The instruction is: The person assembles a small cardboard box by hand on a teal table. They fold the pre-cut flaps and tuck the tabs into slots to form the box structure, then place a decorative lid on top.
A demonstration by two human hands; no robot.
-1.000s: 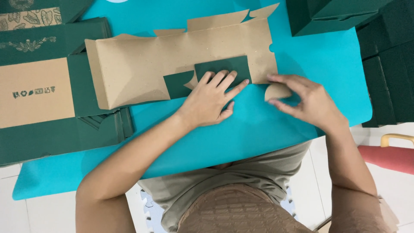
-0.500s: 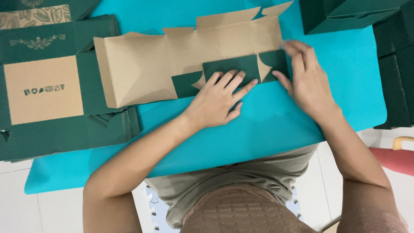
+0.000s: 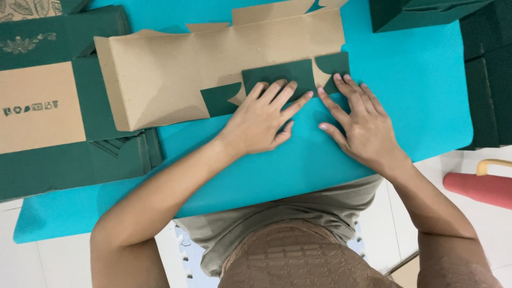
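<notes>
Head view looks straight down on a teal surface (image 3: pixel 405 96), where we see a flat, unfolded cardboard box blank (image 3: pixel 213 69) lying brown side up, stretched from left of centre to just past the middle. Along its near edge, dark green flaps (image 3: pixel 277 74) are folded back over the brown face, showing their printed side.

Our left hand (image 3: pixel 261 120) lies palm down with the fingers spread, the fingertips pressing on the middle green flap and the heel of the hand on the teal surface. It grips nothing; it is flattened out against the card. Our right hand (image 3: pixel 360 125) lies just beside it, also flat and splayed, its fingertips touching the rightmost green flap at the blank's near right corner, with the thumb reaching toward the left hand. It too grasps nothing.

To the left, a stack of flat green box blanks (image 3: pixel 58 101) rests partly under the brown blank, one showing a brown panel. At the upper right, dark green folded boxes (image 3: pixel 426 13) stand at the surface's far edge, and more dark green ones (image 3: pixel 488 80) run down its right side. Beyond the right corner, on the white floor, lies a red object with a yellow handle (image 3: pixel 480 186).
</notes>
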